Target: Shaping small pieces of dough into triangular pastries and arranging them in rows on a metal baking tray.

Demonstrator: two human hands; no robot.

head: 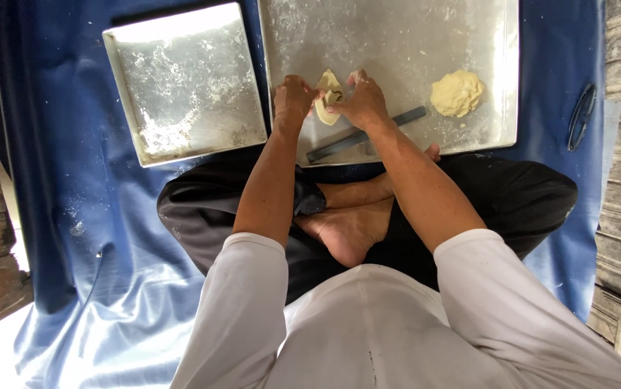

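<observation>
While the person sits cross-legged on the blue cloth point(72, 216), both hands meet over the large metal tray point(397, 43): the left hand point(294, 101) and right hand point(362, 101) pinch a folded piece of dough point(328, 90) between their fingertips, a dough lump point(457, 93) lying well apart to the right.

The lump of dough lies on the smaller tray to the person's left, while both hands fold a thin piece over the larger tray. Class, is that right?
Not quite. The head view shows the lump of dough on the larger tray, right of both hands; the smaller tray holds only flour.
</observation>
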